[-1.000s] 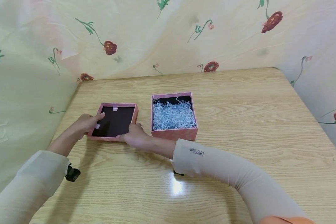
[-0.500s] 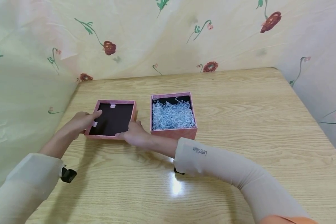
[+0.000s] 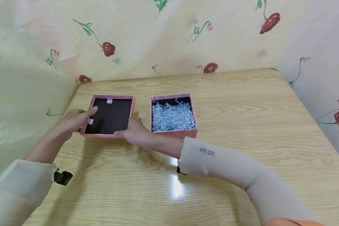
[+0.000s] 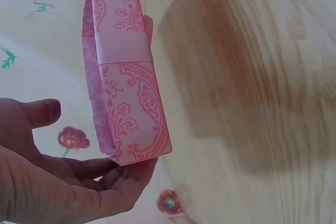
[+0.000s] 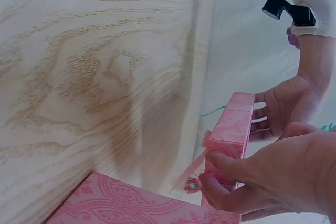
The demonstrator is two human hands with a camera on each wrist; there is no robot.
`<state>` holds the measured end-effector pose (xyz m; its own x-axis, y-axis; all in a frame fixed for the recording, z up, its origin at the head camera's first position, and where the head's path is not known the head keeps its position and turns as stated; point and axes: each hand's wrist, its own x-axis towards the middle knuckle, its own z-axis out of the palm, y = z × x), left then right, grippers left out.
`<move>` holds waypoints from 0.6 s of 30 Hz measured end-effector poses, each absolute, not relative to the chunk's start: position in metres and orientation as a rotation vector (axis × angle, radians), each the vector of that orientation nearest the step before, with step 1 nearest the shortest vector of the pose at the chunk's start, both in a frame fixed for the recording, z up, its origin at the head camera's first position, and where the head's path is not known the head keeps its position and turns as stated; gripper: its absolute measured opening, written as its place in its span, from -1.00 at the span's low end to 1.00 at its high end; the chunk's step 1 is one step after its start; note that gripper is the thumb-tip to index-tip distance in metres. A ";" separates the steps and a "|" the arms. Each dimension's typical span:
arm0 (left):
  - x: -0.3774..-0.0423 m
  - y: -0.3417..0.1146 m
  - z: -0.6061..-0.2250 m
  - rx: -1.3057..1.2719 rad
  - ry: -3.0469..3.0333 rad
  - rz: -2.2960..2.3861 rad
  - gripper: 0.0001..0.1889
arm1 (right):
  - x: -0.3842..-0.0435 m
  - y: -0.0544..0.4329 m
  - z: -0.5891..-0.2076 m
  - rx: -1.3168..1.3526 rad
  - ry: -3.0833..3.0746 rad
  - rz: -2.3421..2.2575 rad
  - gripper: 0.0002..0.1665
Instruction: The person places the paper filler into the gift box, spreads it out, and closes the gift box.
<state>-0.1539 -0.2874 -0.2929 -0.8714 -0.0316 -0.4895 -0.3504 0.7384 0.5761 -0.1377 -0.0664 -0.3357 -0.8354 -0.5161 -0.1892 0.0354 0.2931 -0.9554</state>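
A shallow pink box lid (image 3: 110, 114) with a black inside and two pale ribbon tabs is held hollow side up, off the table. At its left side is my left hand (image 3: 77, 119), its thumb over the rim; in the left wrist view this hand's fingers (image 4: 123, 182) reach under the patterned lid's corner. My right hand (image 3: 137, 133) grips the lid's near right corner with the thumb along the near rim. The right wrist view shows that hand's fingers (image 5: 223, 166) pressing the pink side beside a loose ribbon (image 5: 190, 171).
Just right of the lid stands a pink box (image 3: 176, 134) filled with pale blue shredded paper (image 3: 173, 116). The wooden table (image 3: 243, 110) meets flower-printed sheeting (image 3: 147, 37) at the back and sides.
Both hands have carried the lid a little left and higher in the head view, where it looks slightly bigger. The filled box stays in its place on the table.
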 end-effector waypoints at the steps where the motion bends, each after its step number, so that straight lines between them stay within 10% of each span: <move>1: -0.154 -0.287 -0.291 -0.290 2.484 0.955 0.04 | -0.137 -0.066 -0.334 -0.415 2.107 -1.559 -0.33; 18: -0.152 -0.259 -0.252 -0.226 2.546 1.079 0.08 | -0.139 -0.031 -0.298 -0.526 2.167 -1.607 -0.45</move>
<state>-0.1522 -0.2594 -0.2518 -0.9205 -0.0049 -0.3907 -0.2842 0.6946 0.6609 -0.1389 -0.0308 -0.2979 -0.8535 -0.5139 -0.0865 -0.0664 0.2719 -0.9600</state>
